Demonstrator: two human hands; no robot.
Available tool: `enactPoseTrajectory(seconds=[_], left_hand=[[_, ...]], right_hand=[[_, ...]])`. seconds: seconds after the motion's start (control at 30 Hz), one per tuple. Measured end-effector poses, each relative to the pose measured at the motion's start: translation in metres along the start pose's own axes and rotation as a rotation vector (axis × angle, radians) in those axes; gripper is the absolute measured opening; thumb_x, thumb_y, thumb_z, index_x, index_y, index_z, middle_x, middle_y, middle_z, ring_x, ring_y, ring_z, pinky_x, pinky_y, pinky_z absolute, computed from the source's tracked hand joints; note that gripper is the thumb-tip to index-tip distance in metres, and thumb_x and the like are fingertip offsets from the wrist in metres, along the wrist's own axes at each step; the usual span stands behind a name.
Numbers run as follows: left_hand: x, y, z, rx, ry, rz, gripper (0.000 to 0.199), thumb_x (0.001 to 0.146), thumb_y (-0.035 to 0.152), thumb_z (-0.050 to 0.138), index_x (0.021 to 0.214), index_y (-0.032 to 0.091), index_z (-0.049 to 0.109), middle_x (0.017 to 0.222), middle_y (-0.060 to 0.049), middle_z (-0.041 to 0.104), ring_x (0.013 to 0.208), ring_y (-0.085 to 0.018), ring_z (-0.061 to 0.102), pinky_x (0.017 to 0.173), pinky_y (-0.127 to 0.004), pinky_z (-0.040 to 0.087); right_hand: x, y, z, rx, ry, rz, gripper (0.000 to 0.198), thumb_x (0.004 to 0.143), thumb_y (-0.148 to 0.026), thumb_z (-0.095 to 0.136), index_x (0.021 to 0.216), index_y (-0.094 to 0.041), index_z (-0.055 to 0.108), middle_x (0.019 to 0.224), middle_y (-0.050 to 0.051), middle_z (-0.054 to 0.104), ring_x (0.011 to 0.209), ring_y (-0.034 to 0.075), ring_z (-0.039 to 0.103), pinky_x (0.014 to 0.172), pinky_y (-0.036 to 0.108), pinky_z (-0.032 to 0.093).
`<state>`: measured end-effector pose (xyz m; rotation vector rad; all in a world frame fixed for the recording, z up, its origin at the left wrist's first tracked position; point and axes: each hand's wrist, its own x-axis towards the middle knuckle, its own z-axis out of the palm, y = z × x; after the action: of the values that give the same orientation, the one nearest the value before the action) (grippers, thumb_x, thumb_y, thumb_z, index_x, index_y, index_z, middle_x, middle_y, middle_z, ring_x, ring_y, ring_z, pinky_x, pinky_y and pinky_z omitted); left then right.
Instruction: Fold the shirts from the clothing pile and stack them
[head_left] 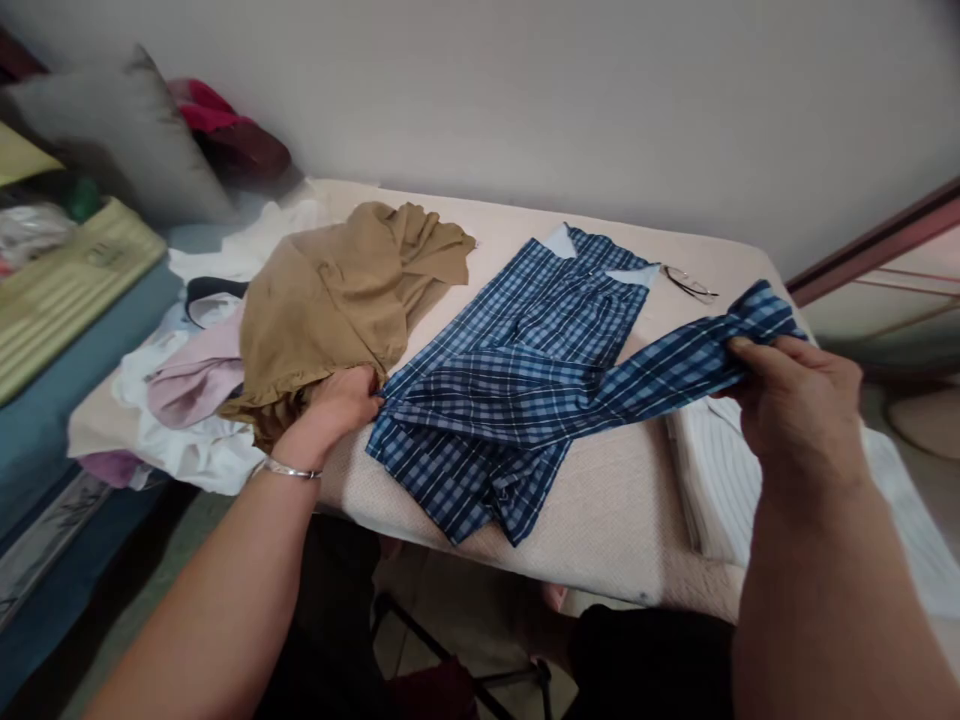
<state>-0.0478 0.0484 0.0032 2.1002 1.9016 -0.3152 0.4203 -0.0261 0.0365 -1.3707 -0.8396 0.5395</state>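
A blue plaid shirt (510, 385) lies partly folded on the cream-padded table (600, 520), its light inner collar facing the wall. My right hand (806, 400) pinches the cuff end of one sleeve, which stretches out to the right, raised off the table. At the shirt's left edge, my left hand (345, 400) has its fingers closed on the plaid cloth; a silver bracelet circles that wrist. Just beyond the left hand lies a crumpled tan garment (330, 290) with ruffled edges.
Eyeglasses (688, 284) rest near the table's far right. White folded cloth (716, 480) sits under my right forearm. Pink and white clothes (195, 380) pile up at the left. A yellow-green box (75, 280) and a grey cushion (127, 130) stand farther left, and a wall runs behind.
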Motion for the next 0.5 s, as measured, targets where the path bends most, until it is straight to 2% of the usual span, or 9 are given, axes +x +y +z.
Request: enactPoseTrajectory(seconds=[0.07,0.13,0.2,0.23,0.3,0.37,0.4,0.5], left_hand=[[-0.007,0.007,-0.002,0.074,0.086,-0.036,0.025,0.086,0.039,0.061,0.1,0.019,0.066,0.101,-0.016,0.073,0.093,-0.033,0.068,0.071,-0.036,0.046],[-0.013,0.015,-0.003,0.081,0.236,-0.041,0.026,0.089,0.039,0.058,0.104,0.019,0.065,0.101,-0.015,0.073,0.093,-0.032,0.068,0.074,-0.036,0.047],[-0.013,0.02,-0.002,-0.008,0.321,0.079,0.021,0.092,0.033,0.053,0.104,0.02,0.065,0.1,-0.012,0.073,0.091,-0.027,0.067,0.077,-0.034,0.046],[-0.011,0.02,-0.001,-0.061,0.29,0.173,0.018,0.092,0.029,0.052,0.1,0.02,0.065,0.097,-0.009,0.073,0.088,-0.024,0.067,0.077,-0.032,0.046],[-0.005,0.014,0.002,-0.13,0.127,0.316,0.014,0.089,0.02,0.052,0.09,0.021,0.065,0.088,-0.006,0.072,0.081,-0.02,0.064,0.075,-0.03,0.045],[0.001,0.004,0.003,-0.161,0.032,0.311,0.015,0.085,0.015,0.051,0.084,0.021,0.065,0.082,-0.004,0.07,0.076,-0.019,0.062,0.072,-0.029,0.043],[0.003,-0.001,0.002,-0.183,0.056,0.27,0.015,0.084,0.014,0.051,0.083,0.02,0.065,0.081,-0.005,0.07,0.075,-0.019,0.062,0.072,-0.03,0.043],[0.005,-0.006,-0.001,-0.393,0.253,0.168,0.016,0.088,0.021,0.051,0.089,0.019,0.067,0.083,-0.006,0.071,0.077,-0.019,0.063,0.072,-0.03,0.045]], right_hand=[[0.001,0.0,0.0,0.008,0.015,-0.022,0.033,0.065,-0.018,0.08,0.05,-0.018,0.05,0.048,-0.005,0.048,0.037,0.01,0.047,0.031,0.022,0.041],[0.002,0.001,0.0,0.022,0.029,-0.034,0.032,0.065,-0.018,0.079,0.05,-0.019,0.051,0.048,-0.005,0.047,0.037,0.011,0.048,0.03,0.023,0.04],[0.003,0.003,-0.001,0.026,0.029,-0.03,0.031,0.066,-0.019,0.079,0.051,-0.019,0.052,0.049,-0.005,0.048,0.038,0.011,0.049,0.03,0.023,0.039],[0.003,0.003,0.0,0.025,0.023,-0.025,0.029,0.066,-0.019,0.079,0.052,-0.019,0.053,0.05,-0.004,0.049,0.039,0.011,0.049,0.03,0.023,0.039],[0.003,0.004,0.0,0.027,0.011,-0.02,0.03,0.066,-0.02,0.079,0.052,-0.019,0.053,0.051,-0.003,0.05,0.04,0.012,0.05,0.031,0.024,0.039],[0.003,0.004,0.001,0.029,0.007,-0.035,0.034,0.065,-0.021,0.08,0.049,-0.02,0.05,0.05,-0.003,0.047,0.04,0.012,0.048,0.033,0.024,0.04],[0.003,0.004,0.001,0.028,0.009,-0.046,0.037,0.065,-0.022,0.081,0.048,-0.021,0.048,0.049,-0.003,0.045,0.04,0.011,0.047,0.033,0.025,0.04],[0.002,0.004,0.003,0.005,0.028,-0.047,0.037,0.065,-0.025,0.082,0.047,-0.021,0.049,0.05,-0.003,0.043,0.041,0.011,0.046,0.035,0.027,0.04]])
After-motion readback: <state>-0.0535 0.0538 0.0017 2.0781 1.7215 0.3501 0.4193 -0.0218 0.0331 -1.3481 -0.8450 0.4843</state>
